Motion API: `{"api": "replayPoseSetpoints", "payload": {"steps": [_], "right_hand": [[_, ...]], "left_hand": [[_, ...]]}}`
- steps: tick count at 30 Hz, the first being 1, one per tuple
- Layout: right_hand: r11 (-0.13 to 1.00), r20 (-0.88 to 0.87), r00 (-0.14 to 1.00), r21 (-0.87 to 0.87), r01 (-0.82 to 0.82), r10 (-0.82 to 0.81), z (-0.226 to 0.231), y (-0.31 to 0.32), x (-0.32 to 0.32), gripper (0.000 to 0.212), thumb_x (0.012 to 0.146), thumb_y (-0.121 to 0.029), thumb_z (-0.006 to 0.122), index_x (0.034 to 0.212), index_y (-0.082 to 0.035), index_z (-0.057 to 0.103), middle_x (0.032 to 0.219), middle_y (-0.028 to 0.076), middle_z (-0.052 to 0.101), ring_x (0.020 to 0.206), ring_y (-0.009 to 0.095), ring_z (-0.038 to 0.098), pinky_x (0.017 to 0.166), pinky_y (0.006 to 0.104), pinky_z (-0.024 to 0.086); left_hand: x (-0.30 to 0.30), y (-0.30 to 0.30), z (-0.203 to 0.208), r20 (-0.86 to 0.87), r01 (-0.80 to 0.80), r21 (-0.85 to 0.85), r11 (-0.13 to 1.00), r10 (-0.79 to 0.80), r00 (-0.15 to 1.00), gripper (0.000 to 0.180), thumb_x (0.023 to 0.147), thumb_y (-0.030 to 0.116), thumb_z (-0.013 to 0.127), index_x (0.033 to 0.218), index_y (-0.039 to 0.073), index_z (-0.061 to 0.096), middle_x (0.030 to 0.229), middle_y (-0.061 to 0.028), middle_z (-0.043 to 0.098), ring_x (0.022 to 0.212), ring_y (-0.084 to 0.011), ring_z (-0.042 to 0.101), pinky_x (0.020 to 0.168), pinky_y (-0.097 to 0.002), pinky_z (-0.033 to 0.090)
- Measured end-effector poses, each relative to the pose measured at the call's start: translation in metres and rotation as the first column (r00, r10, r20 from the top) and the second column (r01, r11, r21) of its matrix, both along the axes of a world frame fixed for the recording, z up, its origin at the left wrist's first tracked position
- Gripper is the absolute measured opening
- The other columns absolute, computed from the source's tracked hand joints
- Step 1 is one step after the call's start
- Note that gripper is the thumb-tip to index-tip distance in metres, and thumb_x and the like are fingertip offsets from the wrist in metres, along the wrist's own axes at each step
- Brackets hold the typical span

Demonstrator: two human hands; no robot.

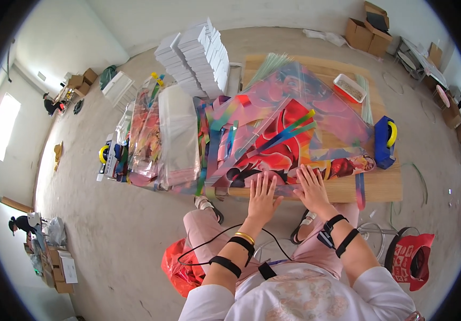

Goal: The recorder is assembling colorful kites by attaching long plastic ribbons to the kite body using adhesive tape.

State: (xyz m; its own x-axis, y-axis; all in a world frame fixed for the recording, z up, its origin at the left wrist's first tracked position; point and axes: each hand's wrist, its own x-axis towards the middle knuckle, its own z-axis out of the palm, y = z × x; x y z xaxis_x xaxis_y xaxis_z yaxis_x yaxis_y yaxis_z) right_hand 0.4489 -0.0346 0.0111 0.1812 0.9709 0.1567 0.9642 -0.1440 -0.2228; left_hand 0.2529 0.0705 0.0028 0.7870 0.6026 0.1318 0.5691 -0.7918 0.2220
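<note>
A triangular kite (pixel 289 128), printed in red, pink and black, lies spread on the wooden table. Both hands rest palm down at its near edge. My left hand (pixel 263 195) lies flat with fingers stretched out over the dark and pink part of the print. Just to its right, my right hand (pixel 312 184) has its fingers spread over the red and orange border. Neither hand grips anything. Rainbow-coloured ribbons (pixel 284 134) cross the kite's middle, and one ribbon end (pixel 360 191) hangs over the table's front edge.
A blue tape dispenser (pixel 384 143) stands at the right, below a small white tray (pixel 349 87). Thin pale rods (pixel 268 68) lie at the back. To the left are clear plastic bags (pixel 178 136), packed kites (pixel 145 134) and tall white stacks (pixel 196 59). A red bag (pixel 183 267) sits below.
</note>
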Motion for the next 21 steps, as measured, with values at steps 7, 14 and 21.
{"api": "replayPoseSetpoints", "payload": {"steps": [7,14,21], "right_hand": [[1.0,0.038,0.999,0.006,-0.009,0.009,-0.003,-0.001,0.003,0.071,0.095,-0.045,0.05,0.15,-0.006,0.029,0.158,0.013,0.026,0.146,0.031,0.023,0.118,0.0509,0.015],[1.0,0.035,0.999,0.021,-0.015,0.014,-0.003,0.0,0.002,0.07,0.095,-0.046,0.049,0.15,-0.006,0.03,0.157,0.014,0.027,0.145,0.032,0.024,0.118,0.0518,0.016],[1.0,0.045,0.999,0.019,-0.011,0.01,-0.006,0.0,0.003,0.071,0.094,-0.045,0.05,0.15,-0.006,0.031,0.157,0.013,0.027,0.146,0.031,0.023,0.118,0.0514,0.016]], "left_hand": [[-0.046,0.021,0.0,-0.04,-0.157,0.053,0.986,0.159,0.986,0.077,0.097,0.047,0.046,0.152,0.0,0.02,0.158,-0.0216,0.019,0.148,-0.0343,0.017,0.119,-0.0525,0.009],[-0.087,0.045,-0.008,-0.059,-0.379,0.032,0.925,0.38,0.923,0.077,0.099,0.049,0.039,0.152,-0.002,0.018,0.159,-0.0183,0.02,0.148,-0.0299,0.017,0.119,-0.0544,0.004],[-0.102,0.061,-0.016,0.419,-0.754,-0.182,0.631,0.744,0.521,0.079,0.094,0.05,0.055,0.146,-0.005,0.032,0.15,-0.0183,0.038,0.139,-0.0319,0.034,0.114,-0.0505,0.021]]}}
